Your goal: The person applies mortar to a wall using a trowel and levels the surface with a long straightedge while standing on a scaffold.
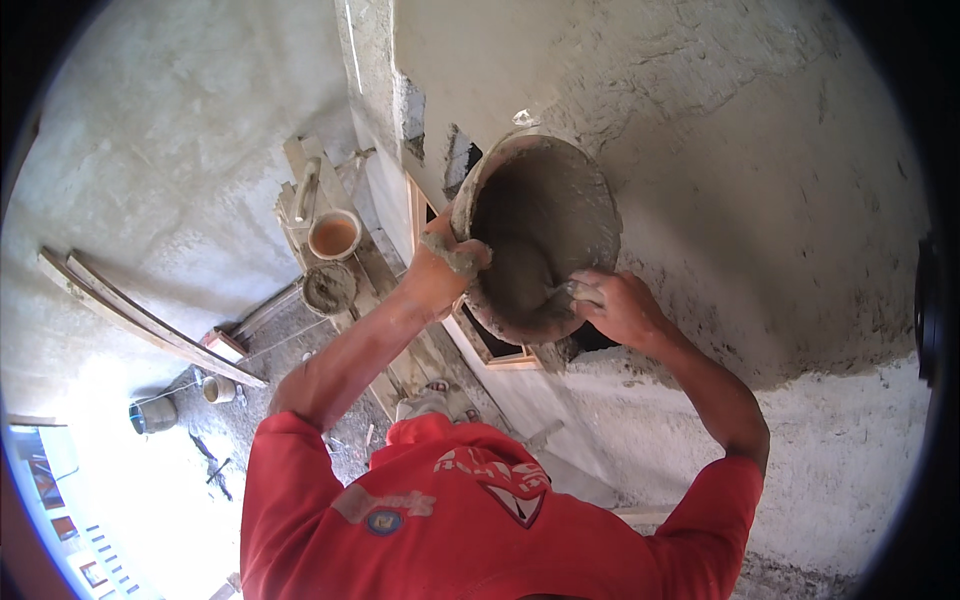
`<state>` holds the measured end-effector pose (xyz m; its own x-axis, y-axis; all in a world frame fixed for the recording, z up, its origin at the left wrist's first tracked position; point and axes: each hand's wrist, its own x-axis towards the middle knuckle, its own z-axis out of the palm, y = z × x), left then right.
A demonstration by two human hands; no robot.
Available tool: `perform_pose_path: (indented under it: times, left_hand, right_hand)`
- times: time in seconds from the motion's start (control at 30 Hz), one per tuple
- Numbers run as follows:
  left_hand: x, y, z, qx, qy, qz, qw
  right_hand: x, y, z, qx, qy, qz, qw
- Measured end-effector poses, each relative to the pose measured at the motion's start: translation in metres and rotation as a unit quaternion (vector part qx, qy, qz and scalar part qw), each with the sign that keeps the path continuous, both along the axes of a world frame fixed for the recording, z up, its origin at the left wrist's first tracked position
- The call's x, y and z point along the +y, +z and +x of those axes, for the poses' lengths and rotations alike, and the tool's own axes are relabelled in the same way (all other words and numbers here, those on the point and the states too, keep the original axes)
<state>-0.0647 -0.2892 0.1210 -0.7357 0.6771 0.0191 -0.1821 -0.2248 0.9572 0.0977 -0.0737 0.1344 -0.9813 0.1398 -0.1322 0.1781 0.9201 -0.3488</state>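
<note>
A mortar-caked bucket (607, 190) is held up in front of the plastered wall, its mouth tilted toward me. Wet grey mortar (510, 195) coats its inside. My left hand (447, 265) is closed on the bucket's left rim, with a smear of mortar across its back. At the lower right of the mouth, my right hand (610, 302) is closed around the grip of what looks like a trowel (556, 290). Most of that tool is hidden by my fingers and the mortar, so its shape is hard to make out.
Wet plaster (720, 180) covers the wall ahead and right. A wooden frame (500, 357) sits in an opening below the bucket. Down left, a plank scaffold (375, 290) carries an orange-lined bowl (335, 234) and a mortar bowl (329, 288). Buckets (152, 414) stand on the floor.
</note>
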Motion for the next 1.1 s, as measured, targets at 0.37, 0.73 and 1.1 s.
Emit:
perform_pose_path:
  times: [0.37,0.73,1.1]
  left_hand:
    - [-0.012,0.002,-0.024,-0.071,0.028,0.092,0.993]
    - [-0.018,0.012,-0.035,-0.075,0.055,0.085,0.992]
    - [-0.014,-0.021,-0.041,-0.048,0.065,0.099,0.992]
  right_hand:
    - [0.015,0.107,-0.015,0.029,-0.036,0.036,0.998]
    - [-0.003,0.324,-0.018,0.19,0.023,0.073,0.979]
    - [0.114,0.42,-0.038,0.415,-0.222,0.137,0.872]
